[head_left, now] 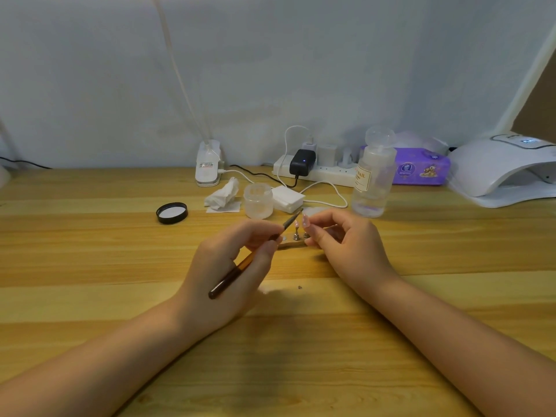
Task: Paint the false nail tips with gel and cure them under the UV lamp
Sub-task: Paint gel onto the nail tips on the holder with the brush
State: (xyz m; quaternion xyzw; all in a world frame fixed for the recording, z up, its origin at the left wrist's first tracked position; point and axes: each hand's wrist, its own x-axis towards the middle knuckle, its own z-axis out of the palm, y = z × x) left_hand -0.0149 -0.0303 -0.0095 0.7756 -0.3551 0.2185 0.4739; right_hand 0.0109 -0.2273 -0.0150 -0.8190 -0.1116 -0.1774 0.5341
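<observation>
The left hand point(231, 263) holds a brush point(240, 264) in a pinching grip, its tip beside the nail stand point(296, 236). The right hand point(346, 239) pinches a nail tip point(306, 220) just right of that stand, on the tabletop point(90, 251).

I can't make out the brush point(258, 247) bristles at frame centre; they're too small. My left hand point(231, 266) hides the brush's middle, and my right hand's fingers point(319, 233) cover part of the nail stand point(293, 242). The UV lamp point(505, 173) is cut off at the right edge, and the bottle point(373, 179) label is blurred.
</observation>
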